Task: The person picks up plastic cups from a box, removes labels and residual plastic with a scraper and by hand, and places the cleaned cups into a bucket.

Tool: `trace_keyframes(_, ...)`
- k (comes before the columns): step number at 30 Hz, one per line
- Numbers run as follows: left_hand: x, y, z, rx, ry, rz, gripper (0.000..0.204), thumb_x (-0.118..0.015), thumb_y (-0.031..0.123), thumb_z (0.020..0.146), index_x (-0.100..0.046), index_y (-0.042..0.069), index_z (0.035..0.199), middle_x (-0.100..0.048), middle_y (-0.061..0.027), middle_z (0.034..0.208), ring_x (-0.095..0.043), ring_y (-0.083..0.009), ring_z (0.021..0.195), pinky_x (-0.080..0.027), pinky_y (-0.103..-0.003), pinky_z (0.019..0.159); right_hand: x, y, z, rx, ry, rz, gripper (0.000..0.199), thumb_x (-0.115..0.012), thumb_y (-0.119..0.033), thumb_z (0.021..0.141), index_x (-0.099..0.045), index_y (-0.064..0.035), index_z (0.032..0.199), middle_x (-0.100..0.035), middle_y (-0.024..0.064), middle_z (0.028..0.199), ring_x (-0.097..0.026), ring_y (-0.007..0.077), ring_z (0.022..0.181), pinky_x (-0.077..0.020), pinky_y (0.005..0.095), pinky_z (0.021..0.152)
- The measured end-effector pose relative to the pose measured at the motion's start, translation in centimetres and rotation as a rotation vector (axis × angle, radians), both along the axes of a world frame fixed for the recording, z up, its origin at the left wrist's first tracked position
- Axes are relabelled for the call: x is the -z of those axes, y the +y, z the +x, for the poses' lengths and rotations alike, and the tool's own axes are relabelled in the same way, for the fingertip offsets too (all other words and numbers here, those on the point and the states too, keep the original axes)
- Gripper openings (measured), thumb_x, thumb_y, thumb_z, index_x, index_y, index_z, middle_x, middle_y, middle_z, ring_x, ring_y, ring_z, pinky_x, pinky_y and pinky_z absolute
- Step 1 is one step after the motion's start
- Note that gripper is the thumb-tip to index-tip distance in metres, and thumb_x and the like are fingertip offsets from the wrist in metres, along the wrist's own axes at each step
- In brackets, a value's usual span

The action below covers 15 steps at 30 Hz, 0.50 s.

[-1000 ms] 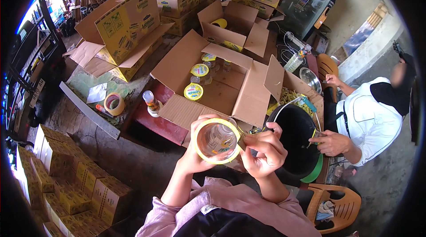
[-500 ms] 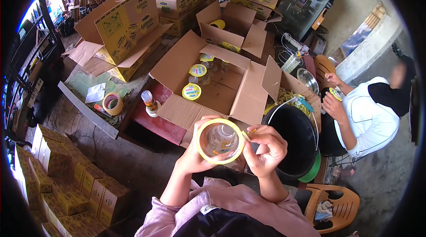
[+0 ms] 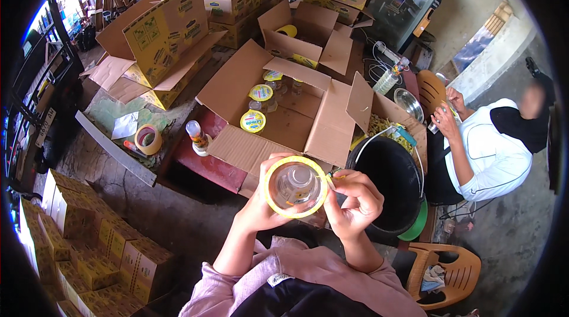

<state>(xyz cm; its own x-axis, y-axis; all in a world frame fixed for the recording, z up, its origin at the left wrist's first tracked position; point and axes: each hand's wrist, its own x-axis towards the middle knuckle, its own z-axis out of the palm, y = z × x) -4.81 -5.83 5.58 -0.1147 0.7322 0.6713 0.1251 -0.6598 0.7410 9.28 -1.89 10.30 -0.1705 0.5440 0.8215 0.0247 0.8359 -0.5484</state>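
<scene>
A clear plastic cup with a yellow rim [image 3: 295, 185] is held up in front of me, mouth toward the camera. My left hand [image 3: 258, 207] wraps around its left side. My right hand [image 3: 354, 201] pinches at the rim on the right, where a small yellow bit sticks out. Beyond the cup stands an open cardboard box [image 3: 237, 88] with several sealed cups with yellow lids [image 3: 253, 121] on its floor.
A black bucket [image 3: 388, 183] stands right of the box, and a seated person in white [image 3: 486, 151] works beside it. A tape roll [image 3: 148, 138] and a small bottle [image 3: 197, 137] lie left. Stacked yellow cartons [image 3: 95, 252] fill the lower left; an orange plastic chair [image 3: 444, 272] is lower right.
The cup has stayed in both my hands, shifting slightly right and down in view. My right fingers have moved along the rim.
</scene>
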Motion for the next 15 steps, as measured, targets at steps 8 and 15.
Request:
trace_keyframes(8,0.1,-0.1,-0.5,0.026,0.066,-0.006,0.07,-0.075,0.014,0.062,-0.033,0.002,0.117,-0.039,-0.0161,0.113,-0.042,-0.0311,0.104,-0.038,-0.038,0.085,-0.3,0.3,0.1,0.025,-0.103,0.02,0.014,-0.064,0.006,0.061,-0.059,0.001,0.073,-0.061,0.0082,0.068,-0.06,0.0187,0.063,-0.0501,0.0301,0.063)
trace_keyframes(15,0.3,0.0,-1.2,0.062,0.097,-0.013,0.079,-0.077,0.012,0.057,-0.03,0.003,0.12,-0.036,-0.0149,0.115,-0.039,-0.0271,0.108,-0.037,-0.037,0.088,-0.4,0.8,0.3,-0.006,-0.111,-0.035,0.011,-0.064,0.006,0.064,-0.06,0.0008,0.073,-0.061,0.0089,0.07,-0.06,0.019,0.065,-0.0485,0.0275,0.061)
